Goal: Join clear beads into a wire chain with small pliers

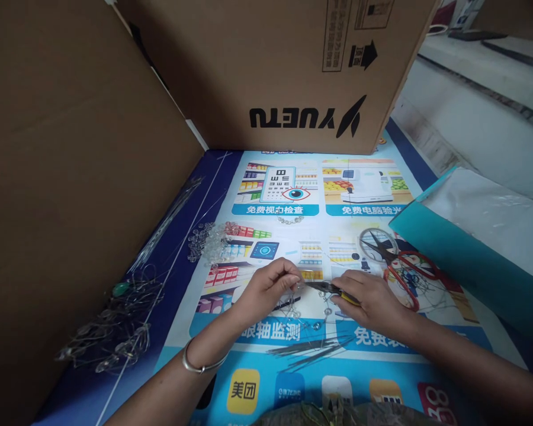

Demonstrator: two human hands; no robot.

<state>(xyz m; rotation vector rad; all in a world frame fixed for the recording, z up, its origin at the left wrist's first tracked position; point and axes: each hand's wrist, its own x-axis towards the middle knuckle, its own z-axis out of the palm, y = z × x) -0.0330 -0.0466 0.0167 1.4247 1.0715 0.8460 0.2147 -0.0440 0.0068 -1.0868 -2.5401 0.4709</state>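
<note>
My left hand [270,284] is closed in a pinch on a thin wire with clear beads [295,288] just above the printed poster [293,355]. My right hand [369,299] is wrapped round small pliers with yellow handles [333,289]; the plier tips meet the wire at my left fingertips. A silver bangle [195,362] sits on my left wrist. More bent wire and small rings lie under and between the hands. A bundle of straight dark wires [311,348] lies just in front of them.
Red-handled scissors [400,263] lie right of my hands. Clear beads [206,241] are heaped at the left, with finished wire pieces [115,325] further left. A cardboard box [270,71] stands behind, a cardboard wall on the left, a teal folder [453,248] on the right.
</note>
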